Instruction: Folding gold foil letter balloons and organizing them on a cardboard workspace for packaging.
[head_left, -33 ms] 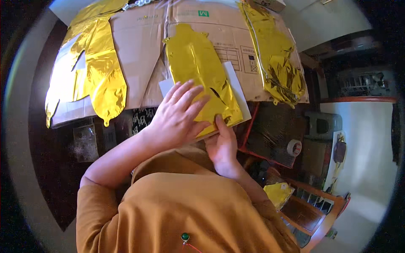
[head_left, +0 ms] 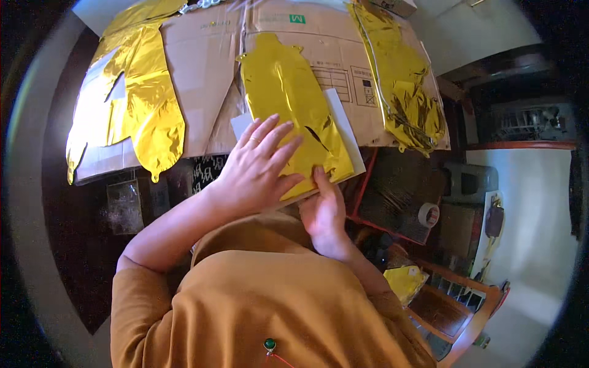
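Observation:
A flat gold foil balloon [head_left: 279, 83] lies lengthwise before me, its near end over a white board [head_left: 348, 134]. A dark slit-like gap shows in the foil near its right edge. My left hand [head_left: 254, 168] rests on the near left part of the foil, palm down, with its fingers stretched out and a ring on one. At the near edge, my right hand [head_left: 325, 211] grips the board and foil, thumb on top; its other fingers are mostly hidden underneath.
Flattened cardboard [head_left: 202, 80] covers the work surface. More gold foil lies at its left [head_left: 153, 92] and right [head_left: 408, 86]. To the lower right are a tape roll [head_left: 428, 214], a grey plastic stool [head_left: 469, 181] and a wooden chair [head_left: 491, 297] with yellow foil [head_left: 405, 281] by it.
My left fingers have shifted very slightly up and to the left over the foil. The right hand, the board and the balloon look the same.

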Available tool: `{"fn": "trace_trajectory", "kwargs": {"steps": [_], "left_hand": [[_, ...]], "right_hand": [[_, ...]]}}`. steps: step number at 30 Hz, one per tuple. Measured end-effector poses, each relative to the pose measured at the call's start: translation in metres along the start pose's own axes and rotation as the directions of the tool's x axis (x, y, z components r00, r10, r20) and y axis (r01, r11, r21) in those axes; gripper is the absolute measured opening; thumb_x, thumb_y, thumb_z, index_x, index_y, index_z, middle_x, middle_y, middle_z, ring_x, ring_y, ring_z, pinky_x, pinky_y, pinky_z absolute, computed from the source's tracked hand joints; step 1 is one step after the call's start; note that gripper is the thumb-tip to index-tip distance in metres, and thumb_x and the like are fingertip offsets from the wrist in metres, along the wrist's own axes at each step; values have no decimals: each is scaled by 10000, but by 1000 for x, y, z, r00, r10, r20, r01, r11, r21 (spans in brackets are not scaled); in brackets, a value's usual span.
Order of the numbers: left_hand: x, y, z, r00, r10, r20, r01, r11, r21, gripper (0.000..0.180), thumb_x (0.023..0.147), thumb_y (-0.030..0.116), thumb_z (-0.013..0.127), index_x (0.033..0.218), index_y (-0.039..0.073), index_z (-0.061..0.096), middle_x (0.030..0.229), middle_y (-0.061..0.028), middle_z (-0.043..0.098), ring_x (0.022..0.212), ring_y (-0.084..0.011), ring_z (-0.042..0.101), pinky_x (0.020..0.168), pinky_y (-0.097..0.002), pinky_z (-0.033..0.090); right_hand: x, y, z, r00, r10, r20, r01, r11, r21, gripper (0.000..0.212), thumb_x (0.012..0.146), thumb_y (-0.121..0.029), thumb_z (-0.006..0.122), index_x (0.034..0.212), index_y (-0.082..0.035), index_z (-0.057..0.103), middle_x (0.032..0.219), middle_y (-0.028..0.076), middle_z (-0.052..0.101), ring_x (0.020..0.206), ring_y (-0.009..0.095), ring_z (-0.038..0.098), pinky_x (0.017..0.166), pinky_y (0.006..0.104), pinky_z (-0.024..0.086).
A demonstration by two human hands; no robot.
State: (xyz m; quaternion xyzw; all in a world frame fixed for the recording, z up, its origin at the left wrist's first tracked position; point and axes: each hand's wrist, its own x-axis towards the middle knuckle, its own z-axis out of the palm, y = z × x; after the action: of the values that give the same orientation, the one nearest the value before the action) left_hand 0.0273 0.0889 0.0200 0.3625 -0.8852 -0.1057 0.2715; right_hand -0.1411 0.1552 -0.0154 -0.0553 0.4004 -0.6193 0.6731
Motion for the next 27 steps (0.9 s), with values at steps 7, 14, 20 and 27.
{"fn": "trace_trajectory", "kwargs": {"steps": [7,14,20,27], "left_hand": [[-10,-13,7,997,-43,59,37,994,98,571,861,372,698,1311,52,552,1384,-180,506,1341,-387,431,1134,-519,318],[-11,-7,14,999,-42,33,37,992,120,632,838,430,712,1319,57,543,1375,-182,504,1350,-389,423,1139,-526,308],[-14,-13,16,999,-35,-41,37,998,45,602,816,342,743,1305,50,548,1335,-202,513,1322,-409,440,1117,-507,337],[-77,1,8,788,-593,-163,388,685,-616,303,826,124,777,1027,22,575,1012,-114,600,866,-215,602,776,-365,508]], "right_hand": [[20,-41,-32,997,-66,41,74,968,-240,366,954,-271,672,1227,-39,601,1170,67,659,1050,170,635,934,342,505],[40,-41,-51,978,-207,0,194,918,-345,278,953,-235,691,1109,-5,675,1083,46,681,974,126,622,907,297,484],[40,-39,-38,971,-233,-63,199,922,-331,273,971,-245,663,1110,-9,671,1067,50,681,969,140,630,851,300,515],[20,-34,-30,973,-181,-141,129,941,-313,349,965,-321,659,1150,-29,614,1066,65,633,941,186,641,741,343,554]]}}
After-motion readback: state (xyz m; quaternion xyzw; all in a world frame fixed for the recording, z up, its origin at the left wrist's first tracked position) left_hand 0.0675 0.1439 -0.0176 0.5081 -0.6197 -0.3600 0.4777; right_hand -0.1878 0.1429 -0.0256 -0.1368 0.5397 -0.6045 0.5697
